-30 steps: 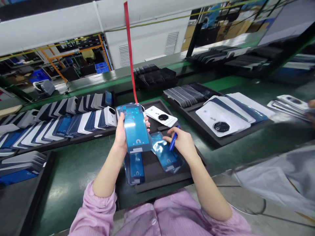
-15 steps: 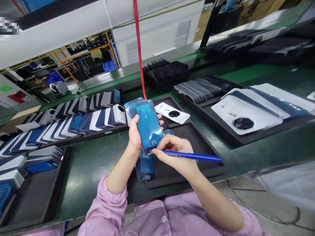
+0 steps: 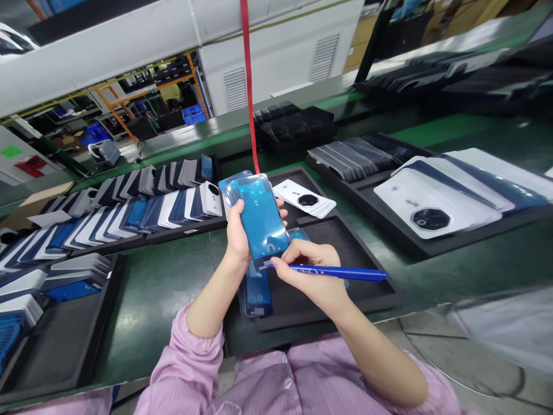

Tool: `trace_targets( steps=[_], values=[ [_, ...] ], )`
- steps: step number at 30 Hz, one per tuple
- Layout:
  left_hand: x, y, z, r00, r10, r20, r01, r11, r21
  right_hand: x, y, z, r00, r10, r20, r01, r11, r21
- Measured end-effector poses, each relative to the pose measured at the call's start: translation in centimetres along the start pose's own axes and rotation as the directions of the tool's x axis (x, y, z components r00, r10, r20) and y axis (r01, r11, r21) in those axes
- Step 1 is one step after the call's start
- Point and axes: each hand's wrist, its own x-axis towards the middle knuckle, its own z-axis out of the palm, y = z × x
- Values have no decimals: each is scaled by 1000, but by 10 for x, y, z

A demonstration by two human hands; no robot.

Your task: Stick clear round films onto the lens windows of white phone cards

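My left hand grips a small stack of phone back covers with blue film, held upright above a black foam tray. My right hand pinches a blue pen, its tip touching the bottom edge of the front cover. More blue-filmed covers lie stacked in the tray under my hands. A white phone back with a round camera ring lies at the tray's far end.
Rows of phone covers stand in trays to the left. Large white backs and dark parts fill a tray at right. A red strap hangs ahead. The green bench runs across.
My right hand left the tray and brought the pen tip to the lower edge of the held cover. The view shifted slightly left; the left hand's stack stays raised.
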Motion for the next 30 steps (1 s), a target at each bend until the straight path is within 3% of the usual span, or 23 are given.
trace_targets(
  steps=[3,6,9,11,13,16,21,26,30],
  values=[
    [1,0,-2,1000,-18,9,18,1000,18,1,1,-3,999,39,-4,-38,998,56],
    [2,0,-7,999,-39,30,37,998,59,4,7,-14,991,134,-27,-122,957,265],
    [3,-2,-9,999,5,37,-9,994,110,11,15,-25,969,179,-173,-108,928,356],
    [1,-6,-8,997,69,-24,-64,983,175,15,21,-29,947,170,-273,-83,950,302],
    [-1,-12,-6,989,126,-79,-106,969,224,18,27,-31,950,174,-259,-115,967,228],
    [-1,-23,-4,990,128,-52,-112,964,243,21,38,-37,961,208,-180,-187,974,128],
    [9,-17,-13,951,306,-49,-278,911,305,21,61,-70,933,258,-249,-261,965,23],
    [13,14,-17,990,136,-40,-125,971,202,16,84,-85,931,351,-97,-364,910,-200],
    [10,20,-18,994,105,-37,-100,989,113,8,89,-77,927,326,-185,-372,855,-361]
  ],
)
